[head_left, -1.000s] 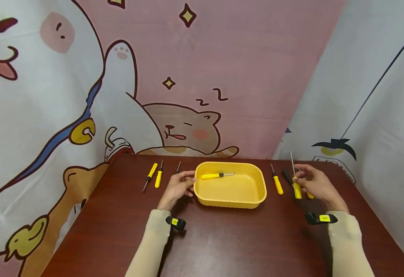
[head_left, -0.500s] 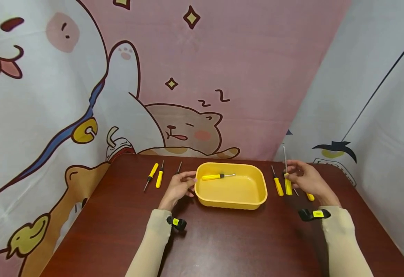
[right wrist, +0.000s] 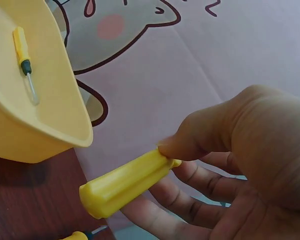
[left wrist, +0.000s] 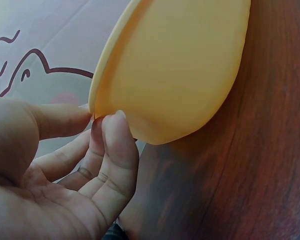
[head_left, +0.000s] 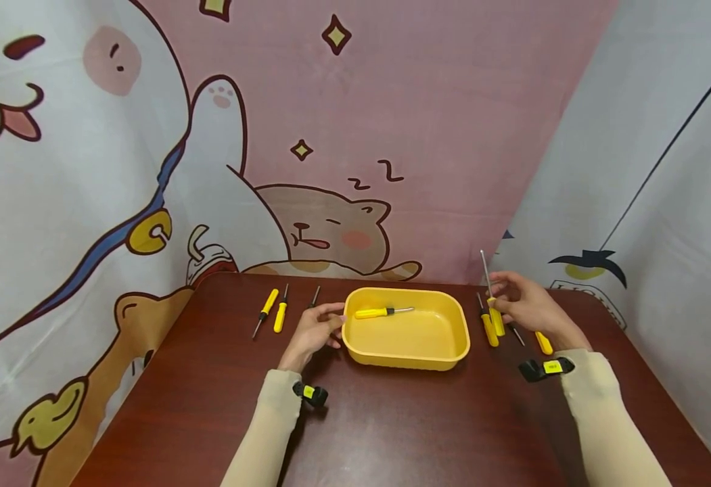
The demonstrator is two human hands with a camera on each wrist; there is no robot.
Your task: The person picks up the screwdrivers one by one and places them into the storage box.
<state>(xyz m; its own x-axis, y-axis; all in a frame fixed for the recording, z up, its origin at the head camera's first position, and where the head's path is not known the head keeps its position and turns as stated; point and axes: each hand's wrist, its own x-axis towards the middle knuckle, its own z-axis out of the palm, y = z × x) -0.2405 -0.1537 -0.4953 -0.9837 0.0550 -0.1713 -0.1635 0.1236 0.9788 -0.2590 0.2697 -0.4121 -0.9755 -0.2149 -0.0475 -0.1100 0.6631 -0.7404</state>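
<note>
My left hand [head_left: 316,329] pinches the left rim of a yellow plastic tray [head_left: 406,360]; in the left wrist view its thumb [left wrist: 65,120] and fingers meet at the rim. Inside the tray lies a yellow-handled screwdriver [head_left: 372,312]. To the right of the tray, my right hand [head_left: 530,308] pinches another screwdriver [head_left: 496,319] between thumb and fingers, blade pointing up, above the table. In the right wrist view its ribbed yellow handle [right wrist: 127,185] shows plainly, while the blade is hidden behind the hand.
Right of the tray lie more screwdrivers, one [head_left: 489,331] partly behind the held one and another [head_left: 544,343] by the wrist. Two screwdrivers, one [head_left: 265,308] and one [head_left: 280,314], lie left. A blade [head_left: 314,296] shows behind my left hand. A patterned cloth [head_left: 440,135] hangs behind the table.
My right hand has moved left toward the tray with the screwdriver, uncovering screwdrivers behind it on the table. The left hand and the tray stay in place.
</note>
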